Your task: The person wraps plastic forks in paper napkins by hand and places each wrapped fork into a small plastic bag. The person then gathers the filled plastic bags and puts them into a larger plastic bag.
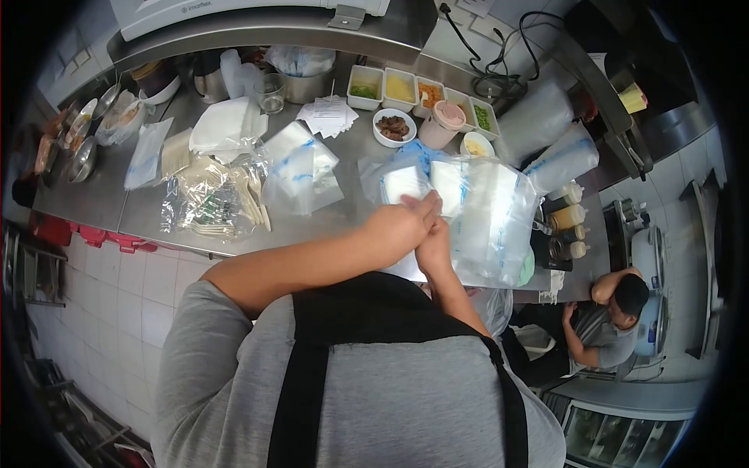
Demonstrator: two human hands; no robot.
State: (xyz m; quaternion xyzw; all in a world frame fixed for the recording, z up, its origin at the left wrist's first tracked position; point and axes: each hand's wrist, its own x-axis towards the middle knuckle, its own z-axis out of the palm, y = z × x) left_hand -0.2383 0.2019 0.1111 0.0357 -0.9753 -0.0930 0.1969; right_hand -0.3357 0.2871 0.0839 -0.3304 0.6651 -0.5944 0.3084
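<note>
My left hand (392,232) reaches across from the left and meets my right hand (434,243) above the front of the steel table. The fingers of both hands are closed and pressed together; what they hold, if anything, is hidden. Just beyond the fingertips lies a white folded stack (404,184) in clear plastic with blue print, perhaps napkins. A second white stack (448,187) sits beside it. To the right of my hands, large clear plastic bags (491,222) with blue print spread over the tabletop.
Wooden cutlery (212,195) in clear plastic lies left, near white containers (222,125). Behind stand a bowl of dark meat chunks (393,128), a pink-filled tub (442,125) and trays of chopped food (399,88). Squeeze bottles (568,218) line the right; another person (601,327) sits beyond.
</note>
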